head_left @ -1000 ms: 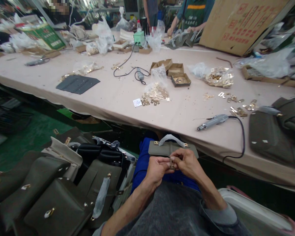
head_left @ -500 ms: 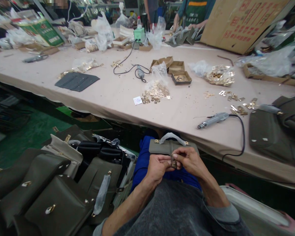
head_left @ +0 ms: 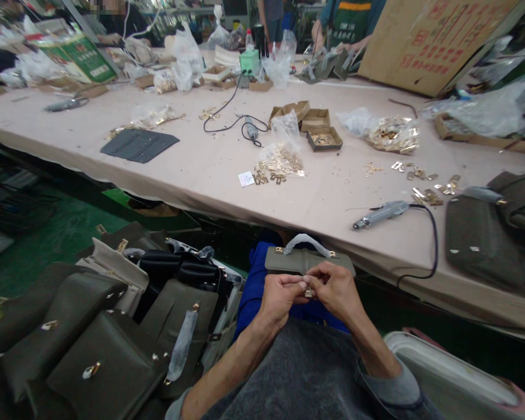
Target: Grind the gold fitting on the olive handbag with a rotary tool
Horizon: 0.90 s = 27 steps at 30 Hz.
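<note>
An olive-grey handbag (head_left: 284,261) lies across my lap, its arched handle (head_left: 306,240) wrapped in clear film and fixed with gold-coloured fittings. My left hand (head_left: 282,296) is closed on the bag's front strap, thumb and fingers pinched together. From the other side my right hand (head_left: 335,287) pinches the same strap, its fingertips meeting those of the left. Below the fingertips shows a small gold-coloured metal piece (head_left: 308,293) at the strap's end. The fingers hide most of the strap, and whether a smaller part sits between them cannot be seen.
A corded electric screwdriver (head_left: 380,214) lies near the table's edge. Gold metal plates (head_left: 426,195) are scattered beyond it. A small box of screws (head_left: 324,140) stands mid-table. Several handbags (head_left: 100,356) are piled at my left; more olive bags (head_left: 485,239) lie right. Co-workers stand across the table.
My fingertips have drawn together over the strap, covering more of it. A gold-coloured metal piece now shows below them. The handbag stays on my lap.
</note>
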### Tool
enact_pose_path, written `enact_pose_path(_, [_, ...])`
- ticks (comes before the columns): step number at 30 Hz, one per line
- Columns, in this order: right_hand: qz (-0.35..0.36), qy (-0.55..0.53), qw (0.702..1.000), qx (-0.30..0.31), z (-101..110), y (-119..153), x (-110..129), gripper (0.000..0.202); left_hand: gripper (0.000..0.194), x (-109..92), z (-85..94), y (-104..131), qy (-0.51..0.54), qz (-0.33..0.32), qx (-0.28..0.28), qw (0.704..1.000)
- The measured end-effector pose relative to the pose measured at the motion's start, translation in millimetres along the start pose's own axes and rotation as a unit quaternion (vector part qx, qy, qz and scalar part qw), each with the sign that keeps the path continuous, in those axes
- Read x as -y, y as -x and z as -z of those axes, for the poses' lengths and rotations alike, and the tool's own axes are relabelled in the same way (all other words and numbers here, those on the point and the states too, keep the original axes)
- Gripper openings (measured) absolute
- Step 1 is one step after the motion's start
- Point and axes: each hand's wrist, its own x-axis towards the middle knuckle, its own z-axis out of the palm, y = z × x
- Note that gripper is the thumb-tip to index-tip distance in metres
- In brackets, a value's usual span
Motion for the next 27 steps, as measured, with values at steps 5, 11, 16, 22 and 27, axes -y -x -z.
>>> enact_pose_path(5, [-0.002,0.045,0.998,-0.034,-5,14,-5,0.025,0.037,8,-0.7,-6,-0.008,0.043,-0.062,0.997])
enact_pose_path(11, [-0.052,0.008,0.998,0.033,-16,41,-20,0.043,0.031,11,-1.0,-11,0.046,0.068,-0.058,0.995])
enact_pose_path(16, [-0.090,-0.114,0.986,0.080,-22,42,-27,0.044,0.029,7,0.5,-14,0.039,0.087,-0.049,0.994])
enact_pose_path(22, [-0.069,-0.087,0.993,0.030,-23,40,-34,0.045,0.019,5,-6.1,-13,-0.020,0.069,-0.049,0.996])
enact_pose_path(27, [-0.061,-0.097,0.992,0.058,-4,36,-10,0.040,0.031,3,-6.9,-26,-0.080,0.061,-0.033,0.994])
